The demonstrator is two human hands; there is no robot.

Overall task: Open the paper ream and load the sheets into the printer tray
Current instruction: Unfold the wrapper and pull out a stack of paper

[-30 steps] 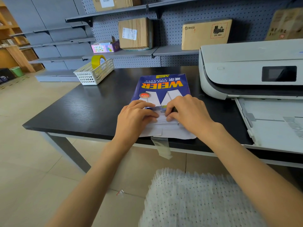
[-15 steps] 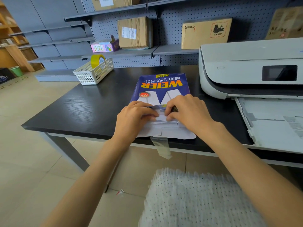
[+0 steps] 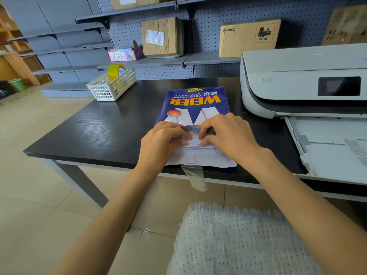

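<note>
The paper ream (image 3: 195,104) lies flat on the black table (image 3: 111,132), its near end at the table's front edge, where the wrapper is already folded open and white flaps lie spread. Both hands meet at that open end. The left hand (image 3: 160,141) has its fingers curled onto the torn edge of the blue wrapper, its grip grasping the wrapper and the top of the exposed sheets (image 3: 195,144). The right hand (image 3: 228,133), touching the left, pinches the same wrapper edge with curled fingers; how deep either grip reaches under the wrapper cannot be told.

Just below the two grips, a loose strip of clear tape (image 3: 195,178) hangs over the table's edge. Well to the right of the grips, the printer tray (image 3: 327,153) stands pulled out below the printer (image 3: 297,76), and looks ready to take paper. Far left of the grips sits a white basket (image 3: 112,86) with a roll of yellow tape (image 3: 116,70).

The step in hand seems to be freeing the sheets from the wrapper. Risks from here: pulling the wrapper unevenly could crease or tear the top sheets; the ream, sitting at the edge, could slide off toward the person if tugged hard; the hanging tape could stick to a sheet and later jam the printer.
</note>
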